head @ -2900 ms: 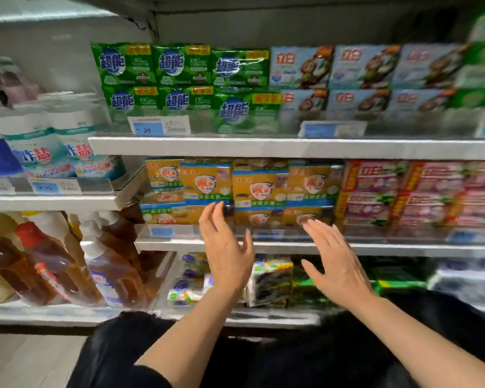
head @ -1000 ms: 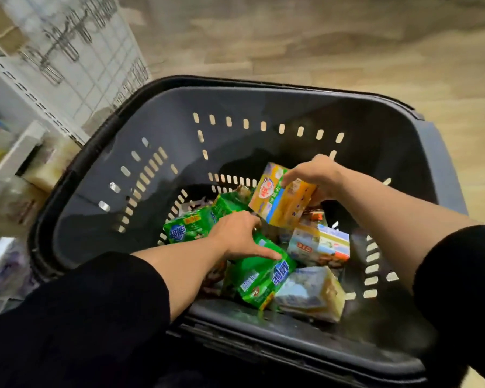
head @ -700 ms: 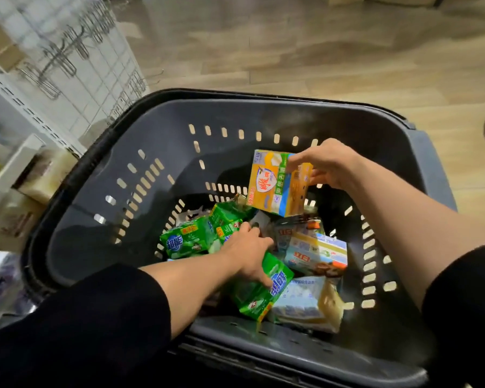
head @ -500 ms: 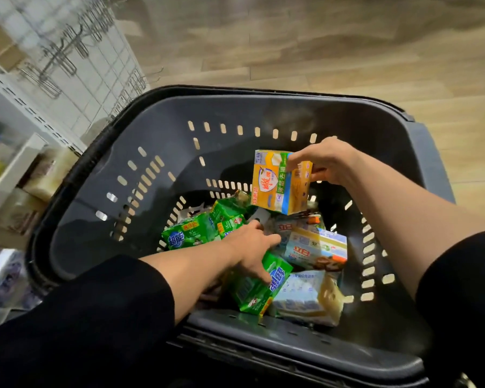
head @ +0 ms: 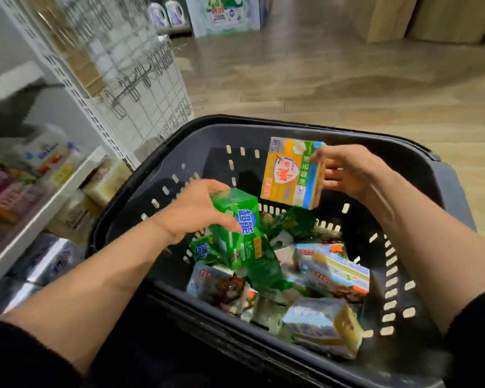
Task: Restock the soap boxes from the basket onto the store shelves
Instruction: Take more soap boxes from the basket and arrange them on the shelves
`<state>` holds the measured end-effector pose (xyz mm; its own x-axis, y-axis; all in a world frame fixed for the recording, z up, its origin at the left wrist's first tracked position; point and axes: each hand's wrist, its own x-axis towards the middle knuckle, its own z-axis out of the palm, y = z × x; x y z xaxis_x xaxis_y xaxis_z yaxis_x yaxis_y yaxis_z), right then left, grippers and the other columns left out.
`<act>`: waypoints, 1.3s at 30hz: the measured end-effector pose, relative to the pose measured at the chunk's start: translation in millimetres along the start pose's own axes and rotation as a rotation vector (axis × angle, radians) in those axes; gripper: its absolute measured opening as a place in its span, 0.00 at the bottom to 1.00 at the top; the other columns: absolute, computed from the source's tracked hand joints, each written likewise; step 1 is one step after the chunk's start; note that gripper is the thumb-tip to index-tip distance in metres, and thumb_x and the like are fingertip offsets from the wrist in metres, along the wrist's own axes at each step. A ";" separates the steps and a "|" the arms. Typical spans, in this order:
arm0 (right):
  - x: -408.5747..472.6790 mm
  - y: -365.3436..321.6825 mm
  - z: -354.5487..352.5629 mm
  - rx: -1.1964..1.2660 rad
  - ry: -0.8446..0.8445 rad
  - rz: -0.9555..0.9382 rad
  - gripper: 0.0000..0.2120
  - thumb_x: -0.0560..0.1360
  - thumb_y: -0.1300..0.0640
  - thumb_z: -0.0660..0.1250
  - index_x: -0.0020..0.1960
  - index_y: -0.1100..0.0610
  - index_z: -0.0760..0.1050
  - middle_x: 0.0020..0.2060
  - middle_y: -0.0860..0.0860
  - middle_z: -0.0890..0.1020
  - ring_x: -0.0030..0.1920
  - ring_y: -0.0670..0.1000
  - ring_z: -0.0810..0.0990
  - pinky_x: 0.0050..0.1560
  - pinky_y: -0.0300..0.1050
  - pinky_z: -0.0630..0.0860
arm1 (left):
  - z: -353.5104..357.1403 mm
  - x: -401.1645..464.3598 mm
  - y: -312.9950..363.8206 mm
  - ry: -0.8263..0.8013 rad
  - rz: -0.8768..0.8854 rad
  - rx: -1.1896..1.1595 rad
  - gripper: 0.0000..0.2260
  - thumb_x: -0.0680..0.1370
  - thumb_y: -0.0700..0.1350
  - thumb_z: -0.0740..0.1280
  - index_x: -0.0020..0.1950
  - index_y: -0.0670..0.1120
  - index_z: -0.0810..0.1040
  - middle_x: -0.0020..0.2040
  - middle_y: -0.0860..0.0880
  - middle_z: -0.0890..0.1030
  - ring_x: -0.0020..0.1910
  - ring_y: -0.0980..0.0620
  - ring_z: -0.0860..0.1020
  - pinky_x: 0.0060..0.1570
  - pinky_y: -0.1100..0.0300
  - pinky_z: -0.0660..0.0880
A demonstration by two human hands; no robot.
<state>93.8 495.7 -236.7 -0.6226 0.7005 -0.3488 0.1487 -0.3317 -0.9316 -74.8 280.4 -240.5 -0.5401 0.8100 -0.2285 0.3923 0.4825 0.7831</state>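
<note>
A dark grey basket [head: 420,197] stands on the floor in front of me with several soap packs in its bottom, green ones and pale blue ones [head: 333,275]. My left hand [head: 193,211] grips a green soap pack [head: 237,228] and holds it above the pile. Over the basket's far side my right hand [head: 345,170] pinches the top right corner of an orange and blue soap box [head: 290,173], which hangs upright. Black sleeves cover both upper arms.
White store shelves [head: 39,208] with packaged goods run along the left, close to the basket's rim. A white wire grid panel with metal hooks [head: 129,79] stands behind them. Wooden floor [head: 319,88] stretches beyond the basket; detergent bottles [head: 165,15] and cardboard boxes stand far back.
My left hand closed on a green pack and lifted it out of the pile. My right hand raised the orange box higher. The view tilted up from the basket.
</note>
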 end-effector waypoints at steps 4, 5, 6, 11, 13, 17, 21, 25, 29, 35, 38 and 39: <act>-23.5 -11.4 50.1 0.014 -0.285 -0.119 0.11 0.67 0.69 0.67 0.49 0.62 0.78 0.43 0.56 0.83 0.44 0.53 0.82 0.43 0.43 0.80 | -61.8 -64.4 -17.0 0.311 0.023 -0.293 0.39 0.47 0.45 0.81 0.58 0.44 0.80 0.51 0.47 0.84 0.45 0.55 0.81 0.46 0.64 0.77; -31.2 -15.8 68.3 0.002 -0.354 -0.148 0.15 0.64 0.69 0.69 0.51 0.64 0.78 0.43 0.57 0.83 0.43 0.53 0.82 0.41 0.43 0.80 | -75.8 -84.3 -21.0 0.376 0.028 -0.388 0.36 0.49 0.42 0.81 0.57 0.43 0.80 0.51 0.46 0.84 0.43 0.54 0.82 0.43 0.64 0.78; -41.0 -21.2 87.6 -0.015 -0.412 -0.177 0.19 0.61 0.68 0.70 0.51 0.66 0.78 0.43 0.57 0.83 0.43 0.54 0.82 0.41 0.44 0.80 | -88.8 -105.4 -23.7 0.440 0.031 -0.471 0.33 0.51 0.41 0.80 0.56 0.43 0.80 0.50 0.45 0.84 0.42 0.53 0.83 0.40 0.64 0.79; -98.3 -39.3 201.4 -0.050 -0.658 -0.310 0.14 0.60 0.71 0.72 0.44 0.70 0.74 0.38 0.59 0.80 0.40 0.56 0.80 0.42 0.48 0.74 | -136.7 -220.7 -46.9 0.719 0.108 -0.660 0.34 0.43 0.52 0.84 0.47 0.46 0.84 0.41 0.48 0.85 0.37 0.53 0.83 0.40 0.61 0.79; -123.4 -37.2 248.5 -0.042 -0.748 -0.340 0.13 0.61 0.73 0.72 0.39 0.61 0.74 0.36 0.55 0.79 0.36 0.52 0.80 0.40 0.46 0.72 | -144.2 -269.4 -61.9 0.866 0.104 -0.703 0.33 0.45 0.50 0.83 0.48 0.45 0.83 0.41 0.49 0.85 0.37 0.54 0.83 0.41 0.61 0.79; -183.2 -15.2 336.0 -0.095 -0.940 -0.358 0.14 0.63 0.74 0.72 0.41 0.59 0.75 0.36 0.53 0.81 0.35 0.49 0.79 0.36 0.41 0.71 | -143.3 -367.3 -95.6 1.114 0.069 -0.755 0.12 0.58 0.40 0.78 0.40 0.44 0.83 0.36 0.49 0.85 0.34 0.55 0.83 0.32 0.66 0.77; -258.1 21.1 413.1 -0.208 -1.199 -0.357 0.18 0.56 0.69 0.75 0.43 0.59 0.77 0.36 0.53 0.82 0.33 0.50 0.79 0.29 0.35 0.73 | -127.3 -466.6 -132.4 1.369 -0.012 -0.823 0.09 0.60 0.39 0.76 0.38 0.43 0.81 0.36 0.49 0.84 0.33 0.53 0.82 0.32 0.63 0.78; -338.8 61.7 469.9 -0.281 -1.377 -0.376 0.20 0.59 0.75 0.73 0.44 0.58 0.77 0.38 0.56 0.81 0.37 0.53 0.78 0.30 0.38 0.75 | -102.2 -562.1 -158.7 1.575 -0.123 -0.838 0.17 0.51 0.50 0.77 0.37 0.46 0.82 0.37 0.50 0.84 0.34 0.56 0.82 0.37 0.61 0.76; -410.7 96.8 510.6 -0.316 -1.523 -0.452 0.22 0.56 0.75 0.75 0.45 0.57 0.78 0.41 0.58 0.81 0.41 0.54 0.79 0.34 0.42 0.76 | -79.9 -635.2 -172.7 1.771 -0.167 -0.837 0.18 0.53 0.47 0.77 0.40 0.46 0.81 0.37 0.50 0.84 0.35 0.55 0.81 0.41 0.59 0.73; -503.0 150.6 556.5 -0.392 -1.591 -0.714 0.29 0.52 0.67 0.81 0.50 0.54 0.77 0.45 0.52 0.82 0.47 0.52 0.81 0.50 0.51 0.80 | -51.9 -713.2 -202.0 2.009 -0.198 -1.123 0.21 0.56 0.47 0.77 0.47 0.43 0.82 0.42 0.45 0.83 0.40 0.48 0.80 0.39 0.58 0.73; -545.5 178.0 571.8 -0.423 -1.566 -0.839 0.37 0.50 0.58 0.82 0.57 0.54 0.76 0.50 0.50 0.81 0.51 0.51 0.80 0.52 0.52 0.79 | -47.6 -738.7 -205.0 2.179 -0.199 -1.127 0.23 0.56 0.45 0.77 0.48 0.40 0.80 0.41 0.41 0.82 0.36 0.48 0.80 0.38 0.58 0.72; -558.8 185.7 575.3 -0.417 -1.558 -0.875 0.37 0.51 0.58 0.82 0.58 0.54 0.75 0.52 0.50 0.81 0.52 0.50 0.80 0.53 0.52 0.79 | -47.8 -746.4 -205.2 2.234 -0.199 -1.125 0.19 0.59 0.43 0.77 0.46 0.40 0.80 0.39 0.41 0.81 0.31 0.50 0.79 0.32 0.61 0.72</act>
<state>27.3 -320.8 -155.9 -0.6449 -0.6697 0.3681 -0.5655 0.0942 -0.8194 212.2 -439.1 -203.0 -0.4057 -0.8839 -0.2325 0.3175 -0.3749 0.8710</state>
